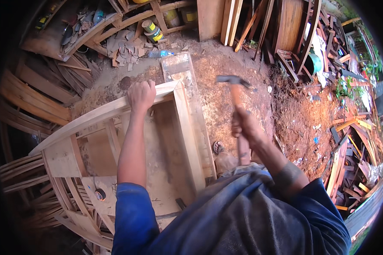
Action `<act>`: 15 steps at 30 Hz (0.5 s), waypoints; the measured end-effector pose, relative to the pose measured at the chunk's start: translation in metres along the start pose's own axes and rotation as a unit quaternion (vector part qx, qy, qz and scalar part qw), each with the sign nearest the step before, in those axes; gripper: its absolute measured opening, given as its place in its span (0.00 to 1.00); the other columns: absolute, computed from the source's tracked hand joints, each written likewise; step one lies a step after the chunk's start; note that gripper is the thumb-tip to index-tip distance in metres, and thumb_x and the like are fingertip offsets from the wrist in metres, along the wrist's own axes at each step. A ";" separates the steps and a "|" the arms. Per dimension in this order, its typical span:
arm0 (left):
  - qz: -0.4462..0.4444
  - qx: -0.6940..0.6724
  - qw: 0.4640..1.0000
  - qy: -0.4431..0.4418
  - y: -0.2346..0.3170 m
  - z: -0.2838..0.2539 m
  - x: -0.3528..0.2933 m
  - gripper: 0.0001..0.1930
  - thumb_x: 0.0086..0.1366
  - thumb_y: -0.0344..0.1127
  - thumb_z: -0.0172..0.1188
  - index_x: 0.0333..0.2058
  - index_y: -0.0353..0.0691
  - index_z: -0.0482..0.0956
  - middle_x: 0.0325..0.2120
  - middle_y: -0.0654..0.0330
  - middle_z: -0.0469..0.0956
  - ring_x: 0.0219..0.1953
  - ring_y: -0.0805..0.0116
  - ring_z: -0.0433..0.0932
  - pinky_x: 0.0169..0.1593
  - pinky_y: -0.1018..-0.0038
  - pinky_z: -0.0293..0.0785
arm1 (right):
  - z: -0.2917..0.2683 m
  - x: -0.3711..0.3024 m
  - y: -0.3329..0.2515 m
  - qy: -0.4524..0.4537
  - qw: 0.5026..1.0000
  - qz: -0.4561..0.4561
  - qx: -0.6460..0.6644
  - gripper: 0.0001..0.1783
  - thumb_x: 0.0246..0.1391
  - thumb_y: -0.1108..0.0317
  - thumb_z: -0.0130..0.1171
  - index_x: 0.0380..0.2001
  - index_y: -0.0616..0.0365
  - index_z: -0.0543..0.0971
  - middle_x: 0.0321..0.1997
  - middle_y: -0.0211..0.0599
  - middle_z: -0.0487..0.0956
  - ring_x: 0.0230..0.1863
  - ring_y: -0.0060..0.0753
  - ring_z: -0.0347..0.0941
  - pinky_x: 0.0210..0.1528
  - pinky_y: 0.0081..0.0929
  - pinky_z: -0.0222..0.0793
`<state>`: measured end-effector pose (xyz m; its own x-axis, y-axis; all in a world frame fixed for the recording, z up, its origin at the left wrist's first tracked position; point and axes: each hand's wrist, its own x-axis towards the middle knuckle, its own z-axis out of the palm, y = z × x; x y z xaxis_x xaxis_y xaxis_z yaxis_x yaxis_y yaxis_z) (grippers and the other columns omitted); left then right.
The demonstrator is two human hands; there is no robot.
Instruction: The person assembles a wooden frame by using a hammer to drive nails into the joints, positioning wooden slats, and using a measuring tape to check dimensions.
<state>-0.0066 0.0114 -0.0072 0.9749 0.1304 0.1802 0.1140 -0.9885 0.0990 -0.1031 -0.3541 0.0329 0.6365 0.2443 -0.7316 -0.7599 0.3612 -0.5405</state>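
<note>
Right fingers (pixel 235 124) clamping hammer (pixel 235 97), left fingers (pixel 150 86) gripping far frame rail (pixel 98 109); I'm seemingly hammering, next move needing aim.

The wooden frame (pixel 186 136) is pale tan; the hammer (pixel 236 97) has a dark grey head and orange-brown handle. Sleeves (pixel 134 208) are blue, the shirt front (pixel 247 216) greyish blue, the right-hand ground (pixel 319 111) rusty orange-brown.

Two hands (pixel 141 96), one hammer (pixel 236 95), one frame (pixel 187 134)
</note>
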 end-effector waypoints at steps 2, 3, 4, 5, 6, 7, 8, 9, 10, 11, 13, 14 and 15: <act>-0.005 0.004 1.000 -0.007 0.008 -0.008 0.000 0.27 0.68 0.45 0.45 0.21 0.32 0.85 0.25 0.39 0.81 0.32 0.41 0.82 0.43 0.51 0.77 | -0.044 -0.011 -0.032 0.098 0.986 -0.119 0.059 0.18 0.73 0.50 0.45 0.33 0.51 0.66 0.22 0.23 0.66 0.20 0.15 0.63 0.21 0.19 0.65; -0.008 0.008 1.000 -0.014 0.012 -0.010 0.001 0.27 0.68 0.45 0.45 0.21 0.32 0.85 0.25 0.39 0.81 0.31 0.41 0.82 0.43 0.51 0.77 | -0.061 -0.002 -0.041 0.158 0.970 -0.139 0.119 0.19 0.73 0.49 0.43 0.33 0.51 0.66 0.22 0.25 0.66 0.20 0.18 0.64 0.22 0.22 0.67; -0.006 0.006 1.000 -0.018 0.013 -0.008 0.000 0.27 0.68 0.45 0.45 0.21 0.32 0.85 0.25 0.39 0.81 0.31 0.41 0.82 0.43 0.51 0.77 | -0.067 0.001 -0.044 0.222 0.946 -0.156 0.178 0.20 0.73 0.48 0.42 0.33 0.51 0.66 0.22 0.26 0.65 0.21 0.21 0.65 0.23 0.24 0.69; -0.005 0.009 1.000 -0.012 0.014 -0.005 -0.001 0.26 0.68 0.45 0.45 0.21 0.32 0.85 0.25 0.39 0.81 0.32 0.41 0.82 0.43 0.51 0.77 | -0.056 0.011 -0.021 0.227 0.936 -0.239 0.124 0.23 0.73 0.45 0.40 0.34 0.54 0.66 0.23 0.30 0.67 0.22 0.29 0.68 0.26 0.31 0.72; -0.009 0.013 1.000 0.000 0.014 -0.003 0.001 0.26 0.68 0.45 0.45 0.21 0.32 0.85 0.25 0.39 0.81 0.32 0.41 0.82 0.43 0.51 0.77 | -0.009 0.009 0.007 0.251 0.946 -0.202 0.032 0.27 0.73 0.42 0.37 0.35 0.57 0.66 0.23 0.34 0.69 0.22 0.36 0.68 0.28 0.37 0.72; -0.004 0.009 1.000 0.003 0.020 -0.003 0.005 0.26 0.68 0.45 0.45 0.21 0.32 0.85 0.25 0.39 0.81 0.32 0.41 0.82 0.43 0.51 0.77 | -0.012 0.039 0.066 0.156 0.970 -0.160 -0.091 0.25 0.71 0.42 0.43 0.33 0.54 0.66 0.23 0.31 0.68 0.20 0.30 0.66 0.25 0.33 0.69; -0.018 0.011 1.000 -0.011 0.011 0.001 0.001 0.26 0.68 0.45 0.45 0.21 0.32 0.85 0.25 0.39 0.81 0.32 0.41 0.83 0.43 0.50 0.77 | 0.045 0.020 0.061 0.066 0.996 -0.033 -0.048 0.24 0.71 0.44 0.43 0.32 0.53 0.65 0.22 0.31 0.68 0.19 0.29 0.64 0.23 0.33 0.68; -0.028 0.014 0.999 -0.020 0.007 -0.004 0.003 0.26 0.68 0.45 0.45 0.22 0.32 0.85 0.25 0.39 0.81 0.32 0.42 0.83 0.43 0.50 0.77 | 0.065 0.013 0.051 0.015 0.999 0.027 -0.023 0.23 0.71 0.44 0.43 0.32 0.53 0.65 0.22 0.30 0.68 0.18 0.29 0.64 0.22 0.33 0.68; -0.033 0.018 0.999 -0.014 0.005 -0.007 0.004 0.26 0.68 0.45 0.45 0.22 0.32 0.85 0.25 0.39 0.81 0.32 0.42 0.83 0.43 0.50 0.77 | 0.081 0.005 0.040 -0.034 0.995 0.089 -0.007 0.23 0.71 0.45 0.44 0.31 0.53 0.65 0.21 0.30 0.67 0.17 0.28 0.63 0.21 0.33 0.67; -0.030 0.011 0.999 -0.012 0.006 -0.008 0.004 0.26 0.68 0.45 0.45 0.22 0.32 0.85 0.25 0.39 0.81 0.32 0.42 0.83 0.43 0.50 0.77 | 0.060 0.017 0.036 -0.067 0.991 0.112 -0.035 0.22 0.70 0.46 0.46 0.31 0.54 0.66 0.22 0.30 0.67 0.18 0.29 0.63 0.22 0.33 0.66; -0.039 0.002 0.999 -0.031 0.012 -0.012 0.002 0.27 0.69 0.45 0.45 0.23 0.32 0.85 0.25 0.40 0.82 0.32 0.42 0.83 0.42 0.51 0.78 | 0.041 0.027 0.018 -0.084 0.981 0.145 -0.095 0.21 0.68 0.49 0.50 0.30 0.54 0.67 0.22 0.29 0.65 0.19 0.28 0.62 0.23 0.33 0.64; -0.054 0.004 0.998 -0.035 0.010 -0.009 -0.004 0.27 0.69 0.45 0.45 0.23 0.32 0.85 0.25 0.40 0.82 0.32 0.42 0.83 0.42 0.51 0.78 | 0.040 0.025 0.017 -0.079 0.978 0.165 -0.103 0.19 0.67 0.51 0.53 0.30 0.54 0.68 0.22 0.29 0.65 0.18 0.28 0.62 0.22 0.32 0.64; -0.038 -0.010 0.999 -0.014 0.014 -0.009 0.000 0.26 0.69 0.46 0.46 0.22 0.33 0.85 0.24 0.42 0.82 0.32 0.43 0.83 0.41 0.51 0.78 | 0.040 0.027 0.010 -0.073 0.975 0.162 -0.134 0.19 0.68 0.50 0.51 0.29 0.52 0.67 0.21 0.28 0.65 0.17 0.27 0.62 0.20 0.32 0.64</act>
<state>-0.0066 -0.0014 0.0025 0.9686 0.2027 0.1442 0.1845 -0.9742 0.1303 -0.0888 -0.3078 0.0245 0.3543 0.4397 -0.8253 -0.9189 0.0001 -0.3945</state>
